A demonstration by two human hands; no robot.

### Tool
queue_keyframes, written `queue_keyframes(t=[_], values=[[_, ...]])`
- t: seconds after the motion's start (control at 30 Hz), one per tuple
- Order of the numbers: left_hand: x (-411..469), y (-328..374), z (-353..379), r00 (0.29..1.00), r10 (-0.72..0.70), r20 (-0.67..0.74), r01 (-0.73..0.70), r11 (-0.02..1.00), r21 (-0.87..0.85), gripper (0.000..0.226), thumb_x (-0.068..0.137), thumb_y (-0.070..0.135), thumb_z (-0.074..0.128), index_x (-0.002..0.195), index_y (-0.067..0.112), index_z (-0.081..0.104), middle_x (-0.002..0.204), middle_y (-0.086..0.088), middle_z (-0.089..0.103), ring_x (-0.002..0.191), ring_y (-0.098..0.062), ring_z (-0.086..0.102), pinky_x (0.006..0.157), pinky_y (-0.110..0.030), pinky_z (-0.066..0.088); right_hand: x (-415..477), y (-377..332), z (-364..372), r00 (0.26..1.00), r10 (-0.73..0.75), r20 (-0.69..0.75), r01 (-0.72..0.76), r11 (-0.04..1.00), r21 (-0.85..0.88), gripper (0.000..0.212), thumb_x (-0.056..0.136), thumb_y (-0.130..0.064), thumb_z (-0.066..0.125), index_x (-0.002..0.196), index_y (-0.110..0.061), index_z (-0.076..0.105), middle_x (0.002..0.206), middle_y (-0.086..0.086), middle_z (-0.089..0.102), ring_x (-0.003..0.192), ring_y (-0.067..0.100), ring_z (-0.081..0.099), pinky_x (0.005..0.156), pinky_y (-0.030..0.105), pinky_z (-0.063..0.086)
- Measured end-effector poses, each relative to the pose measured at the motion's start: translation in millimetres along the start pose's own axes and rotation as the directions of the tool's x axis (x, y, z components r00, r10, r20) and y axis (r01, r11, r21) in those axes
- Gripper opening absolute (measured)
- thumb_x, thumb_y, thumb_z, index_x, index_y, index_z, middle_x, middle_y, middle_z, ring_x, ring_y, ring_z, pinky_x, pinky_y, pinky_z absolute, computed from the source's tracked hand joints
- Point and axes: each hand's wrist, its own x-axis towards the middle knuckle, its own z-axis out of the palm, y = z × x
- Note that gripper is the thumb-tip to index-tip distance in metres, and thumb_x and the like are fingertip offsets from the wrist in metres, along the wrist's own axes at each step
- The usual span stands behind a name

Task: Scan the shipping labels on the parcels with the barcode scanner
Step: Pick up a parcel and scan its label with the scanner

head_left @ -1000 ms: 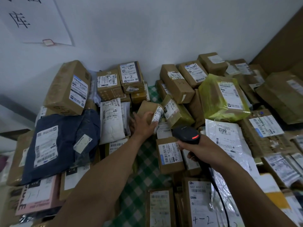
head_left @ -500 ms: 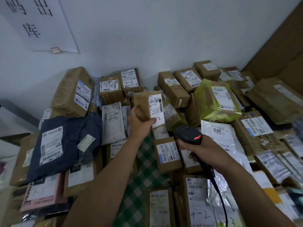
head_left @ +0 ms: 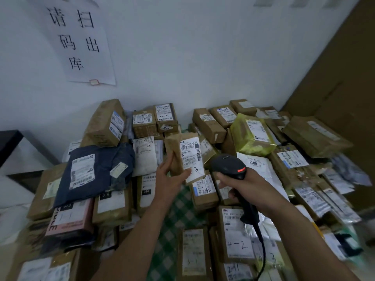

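Head view: left hand [head_left: 169, 179] clasped round parcel [head_left: 172, 153], right hand [head_left: 249, 183] round scanner [head_left: 227, 165], label [head_left: 190, 155] print blurred.

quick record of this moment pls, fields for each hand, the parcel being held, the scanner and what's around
left hand: holds small brown parcel upright
shipping label: faces the camera, handwritten 3 at bottom
right hand: grips barcode scanner by its handle
scanner light: red, lit
surroundings: labelled parcels heaped on green checked cloth, paper sign on wall
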Motion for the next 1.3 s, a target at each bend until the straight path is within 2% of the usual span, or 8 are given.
queue_keyframes(t=[0.13,0.53,0.7,0.87,0.97,1.03,1.13,1.3], values=[[-12.6,-18.3,-2.3,0.999,0.045,-0.020,-0.044,0.997,0.069,0.101,0.050,0.070,0.093,0.139,0.069,0.044,0.152,0.001,0.050,0.137,-0.021,0.053,0.104,-0.051,0.054,-24.2,-8.6,14.3,1.000,-0.003,0.029,0.003,1.000,0.008,0.019,0.094,-0.035,0.073,0.108,-0.022,0.073,0.089,0.004,0.079,0.061,0.013,0.061,0.067,0.031,0.052],[-53.7,-12.0,-14.3,0.992,0.106,-0.071,-0.102,0.993,0.065,0.097,0.058,0.054,0.095,0.142,0.062,0.047,0.149,0.003,0.048,0.134,-0.016,0.052,0.106,-0.045,0.054,-68.5,-7.1,31.3,0.997,0.005,0.080,-0.008,0.999,0.044,0.026,0.095,-0.034,0.072,0.117,-0.021,0.070,0.076,0.003,0.072,0.061,0.012,0.061,0.057,0.025,0.048],[-65.1,-11.8,-18.7,0.995,0.073,-0.074,-0.069,0.996,0.055,0.092,0.076,0.023,0.092,0.152,0.042,0.045,0.151,0.006,0.033,0.126,-0.007,0.041,0.079,-0.004,0.044,-76.0,-7.3,33.6,0.996,-0.002,0.091,-0.004,0.997,0.073,0.025,0.095,-0.032,0.072,0.117,-0.020,0.069,0.076,0.004,0.072,0.062,0.014,0.059,0.057,0.025,0.048],[-73.0,-10.5,-21.4,0.993,0.071,-0.092,-0.069,0.997,0.027,0.093,0.071,0.024,0.095,0.148,0.049,0.048,0.152,0.006,0.034,0.133,-0.015,0.044,0.097,-0.035,0.059,-78.0,-3.6,34.9,0.996,-0.006,0.093,0.000,0.998,0.069,0.028,0.094,-0.034,0.073,0.118,-0.020,0.069,0.080,0.006,0.074,0.062,0.014,0.060,0.058,0.027,0.048],[-83.3,-4.5,-23.1,0.997,0.055,-0.059,-0.058,0.997,-0.043,0.091,0.070,0.027,0.095,0.144,0.054,0.050,0.152,0.008,0.040,0.133,-0.012,0.048,0.080,-0.014,0.057,-80.3,-1.2,36.3,0.993,0.001,0.118,-0.010,0.997,0.078,0.024,0.097,-0.032,0.070,0.118,-0.022,0.068,0.094,0.008,0.079,0.063,0.015,0.062,0.057,0.026,0.048],[-95.7,-1.4,-26.5,1.000,0.023,-0.018,-0.025,0.991,-0.129,0.082,0.073,0.023,0.094,0.134,0.060,0.054,0.145,0.005,0.056,0.125,-0.015,0.061,0.078,-0.022,0.061,-81.3,4.5,35.9,0.993,0.006,0.119,-0.015,0.997,0.070,0.023,0.097,-0.032,0.069,0.117,-0.022,0.069,0.100,0.007,0.080,0.065,0.016,0.064,0.060,0.026,0.049],[-128.3,-3.5,-34.5,0.993,-0.075,0.095,0.092,0.979,-0.183,0.074,0.084,0.008,0.083,0.139,0.048,0.054,0.121,0.006,0.073,0.103,-0.011,0.074,0.081,-0.036,0.063,-83.9,22.1,35.1,0.995,0.023,0.095,-0.027,0.999,0.045,0.019,0.096,-0.034,0.070,0.113,-0.026,0.071,0.100,0.004,0.080,0.071,0.019,0.066,0.064,0.029,0.050],[-176.8,-49.7,-44.4,0.916,-0.345,0.203,0.372,0.921,-0.118,0.062,0.086,0.014,0.081,0.138,0.040,0.060,0.112,0.011,0.077,0.098,-0.011,0.076,0.090,-0.044,0.061,-85.3,60.8,39.9,0.992,0.113,0.047,-0.113,0.994,0.004,0.023,0.094,-0.034,0.074,0.116,-0.029,0.069,0.097,0.002,0.080,0.071,0.017,0.069,0.066,0.030,0.051]])
